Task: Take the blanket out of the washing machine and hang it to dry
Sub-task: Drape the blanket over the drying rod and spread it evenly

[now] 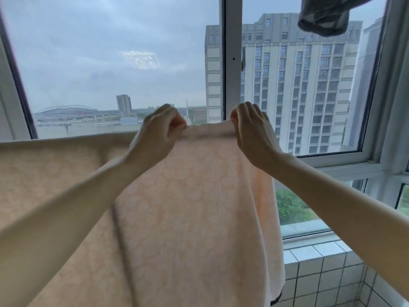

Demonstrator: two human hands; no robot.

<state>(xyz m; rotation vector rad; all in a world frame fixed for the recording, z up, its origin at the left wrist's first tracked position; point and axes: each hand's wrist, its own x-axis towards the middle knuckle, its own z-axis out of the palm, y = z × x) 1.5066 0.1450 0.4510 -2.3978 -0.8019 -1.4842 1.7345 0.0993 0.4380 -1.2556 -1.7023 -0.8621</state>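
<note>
A pale peach blanket [190, 207] with a faint floral pattern hangs in front of the window and fills the lower left and middle of the head view. Its top edge runs from the far left up to my hands. My left hand [159, 134] pinches that top edge between thumb and fingers. A short way to the right, my right hand [252, 134] grips the same edge, fingers curled over it. Whatever the blanket hangs over is hidden by the cloth. Its right side falls free down to the tiled wall.
A large window with a white frame [230, 63] is right behind the blanket. A dark grey garment [325, 16] hangs at the top right. A white tiled wall [321, 271] stands at the lower right under the window sill.
</note>
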